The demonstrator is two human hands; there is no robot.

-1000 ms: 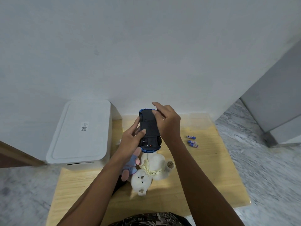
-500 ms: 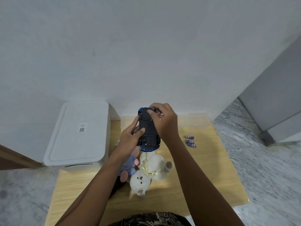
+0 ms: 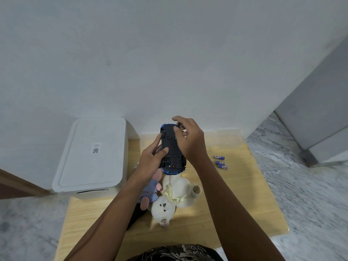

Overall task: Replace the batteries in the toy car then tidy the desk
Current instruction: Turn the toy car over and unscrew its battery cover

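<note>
fingers of both hands curled around an upturned toy car

fingers (image 3: 178, 133) of the right hand (image 3: 190, 140) bend over the far end of the toy car (image 3: 170, 147), their tips resting on its black underside, with the index finger hooked over the far edge. the left hand (image 3: 150, 161) grips the car from the left side: its thumb lies across the middle of the chassis and its other fingers wrap beneath, out of sight. the car is held in the air above the wooden table (image 3: 235, 194), underside facing up, blue bodywork showing only along the near and far rims. a small red spot is visible near the near axle; whether the battery cover is on or off cannot be told.

directly below the car, on the table, lies a white teddy bear (image 3: 175, 196) on its back with a pale yellow ribbon, head toward the viewer. touching its left side is a smaller plush figure (image 3: 150, 191) in blue clothing with pink limbs, partly hidden by the left forearm.

three blue batteries (image 3: 220, 162) lie close together on the table, well to the right of the hands and apart from the toys.

a white lidded box (image 3: 90, 155) with a small printed label stands at the table's left far corner, against the pale wall (image 3: 169, 53). marbled floor (image 3: 301, 185) surrounds the table.
</note>
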